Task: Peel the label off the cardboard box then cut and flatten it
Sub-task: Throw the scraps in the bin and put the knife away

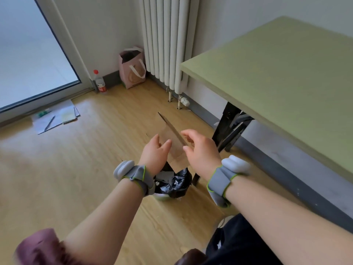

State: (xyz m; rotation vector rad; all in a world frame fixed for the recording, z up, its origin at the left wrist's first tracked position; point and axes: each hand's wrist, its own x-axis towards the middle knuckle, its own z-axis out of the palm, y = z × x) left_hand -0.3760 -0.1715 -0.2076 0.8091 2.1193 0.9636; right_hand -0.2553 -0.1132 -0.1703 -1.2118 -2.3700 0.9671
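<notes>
Left hand: raised above the bin, fingers straight and relaxed, holding nothing, just beside the cardboard's left edge.
Right hand: raised opposite, fingers loosely curved and spread, gripping nothing, just right of the cardboard.
Hands together: apart, cardboard in the gap between them; touching it or not, cannot tell.
Cardboard: flat brown piece, blurred, tilted, between the two hands and above the bin; one thin edge slanting up and away.
Bin: on the floor below the wrists, lined with a black bag, scraps inside.
Wristbands: grey with green trim, a pale unit on each wrist.
Floor: light wood planks.
Papers: loose stack with a pen on top, on the floor by the glass door's lower edge.
Bottle: red-capped, upright in the corner by the door frame.
Pink bag: standing against the wall, just left of the radiator.
Tabletop: green, at right, black legs beneath.
</notes>
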